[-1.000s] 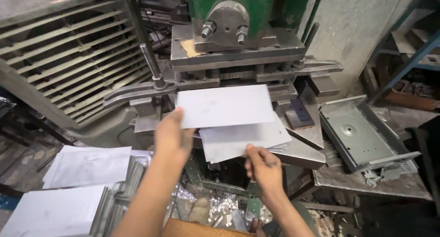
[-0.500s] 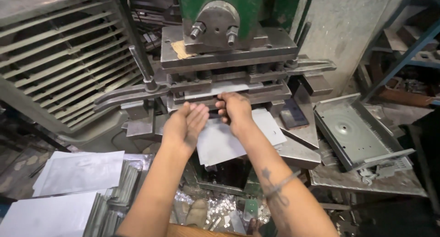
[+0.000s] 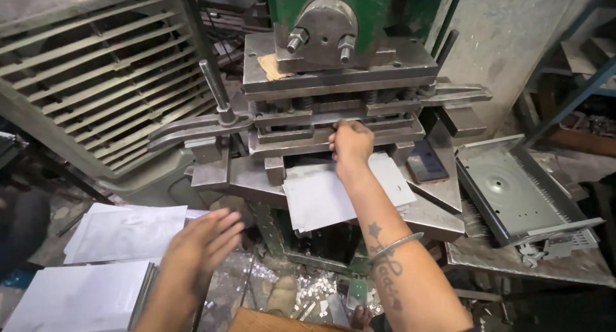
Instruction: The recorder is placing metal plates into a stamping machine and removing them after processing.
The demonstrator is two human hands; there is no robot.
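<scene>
Head view, single frame.

Right hand (image 3: pixel 350 142) is stretched forward to the slot between the upper and lower blocks of the press (image 3: pixel 340 81). Its fingers curl at the mouth of the slot; whether they pinch the edge of a sheet there I cannot tell, since the fingertips are hidden against the dark gap. A thin bangle (image 3: pixel 394 245) sits on that forearm.

Directly under the wrist lies a flat grey metal sheet (image 3: pixel 327 197), resting on the press bed with its near edge overhanging toward the person (likely left that way so the edge can be caught and slid forward).

Left hand (image 3: pixel 199 248) is held flat, fingers extended and together, empty, hovering low and well apart from the press. It is nearest the stacks of blank sheets (image 3: pixel 125 232) piled at lower left, within easy reach of that side.

To the right of the press, a formed tray-shaped panel (image 3: pixel 526 191) with a raised rim lies tilted on a side bench, apart from both hands.

Small bright offcuts (image 3: pixel 308 290) litter the floor below the bed. A louvred grey cabinet (image 3: pixel 83 81) stands at left.
</scene>
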